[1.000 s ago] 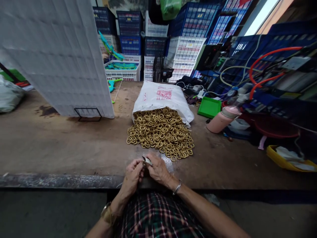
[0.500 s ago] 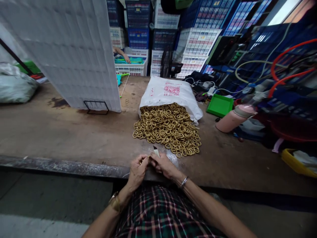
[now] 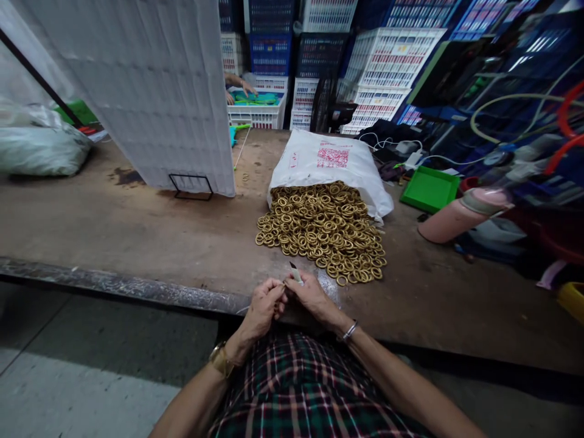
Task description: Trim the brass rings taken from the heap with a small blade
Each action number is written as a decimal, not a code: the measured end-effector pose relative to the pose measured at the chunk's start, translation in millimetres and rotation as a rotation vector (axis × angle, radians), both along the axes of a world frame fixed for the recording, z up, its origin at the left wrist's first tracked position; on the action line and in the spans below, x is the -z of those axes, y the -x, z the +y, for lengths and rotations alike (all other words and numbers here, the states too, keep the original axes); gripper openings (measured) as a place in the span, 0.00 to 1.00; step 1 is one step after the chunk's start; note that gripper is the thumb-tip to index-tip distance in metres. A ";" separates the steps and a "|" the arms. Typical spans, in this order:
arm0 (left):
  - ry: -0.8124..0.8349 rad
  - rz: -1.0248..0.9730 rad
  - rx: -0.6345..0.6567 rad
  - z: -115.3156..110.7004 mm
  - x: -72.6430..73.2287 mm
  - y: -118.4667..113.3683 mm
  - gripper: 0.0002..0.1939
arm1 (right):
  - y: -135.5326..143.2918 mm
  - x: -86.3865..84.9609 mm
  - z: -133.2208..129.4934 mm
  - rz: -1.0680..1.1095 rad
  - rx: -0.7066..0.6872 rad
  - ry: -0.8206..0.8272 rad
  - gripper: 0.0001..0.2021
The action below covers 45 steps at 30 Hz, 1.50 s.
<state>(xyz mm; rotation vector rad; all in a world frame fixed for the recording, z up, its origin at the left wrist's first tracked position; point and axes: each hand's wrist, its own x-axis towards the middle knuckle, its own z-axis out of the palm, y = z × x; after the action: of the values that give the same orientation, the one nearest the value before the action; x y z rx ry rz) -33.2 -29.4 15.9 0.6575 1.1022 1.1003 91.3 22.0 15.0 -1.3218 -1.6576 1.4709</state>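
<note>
Your left hand (image 3: 268, 303), fingers closed, meets your right hand (image 3: 311, 296) at the near edge of the bench (image 3: 137, 237); whether the left grip encloses a ring cannot be told. Your right grip is closed on a knife (image 3: 295, 273). Beyond, rings (image 3: 323, 225) spill in a heap from the mouth of a white sack (image 3: 328, 159).

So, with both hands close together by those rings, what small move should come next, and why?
Probably hold the left hand steady and tilt the small dark-tipped tool in the right hand towards the left fingertips: its tip points away, towards the ring pile. What the fingertips pinch is too small to tell.
</note>
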 end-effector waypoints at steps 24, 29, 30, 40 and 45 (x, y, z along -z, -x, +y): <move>-0.058 -0.043 -0.059 -1.3 -2.1 2.6 0.17 | -9.9 -11.0 -14.4 -0.599 -0.265 -0.632 0.12; -0.078 0.022 -0.059 -1.9 0.0 3.4 0.17 | -8.4 -11.3 -14.5 -0.656 -0.262 -0.643 0.13; -0.079 0.028 -0.061 -1.8 0.7 3.3 0.17 | -8.1 -11.4 -15.0 -0.667 -0.260 -0.638 0.12; -0.067 -0.032 0.111 -11.1 -18.9 1.9 0.15 | -20.6 3.7 4.0 -0.879 -0.178 -0.538 0.12; 0.006 -0.282 0.042 -6.7 -20.4 -0.4 0.15 | -32.1 -3.3 28.8 -0.910 0.068 -0.639 0.10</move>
<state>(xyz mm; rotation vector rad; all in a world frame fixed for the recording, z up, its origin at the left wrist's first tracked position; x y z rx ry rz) -32.8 -36.1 36.2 0.5010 0.8452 1.1147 123.4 50.8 18.2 -1.7107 -2.2988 0.1628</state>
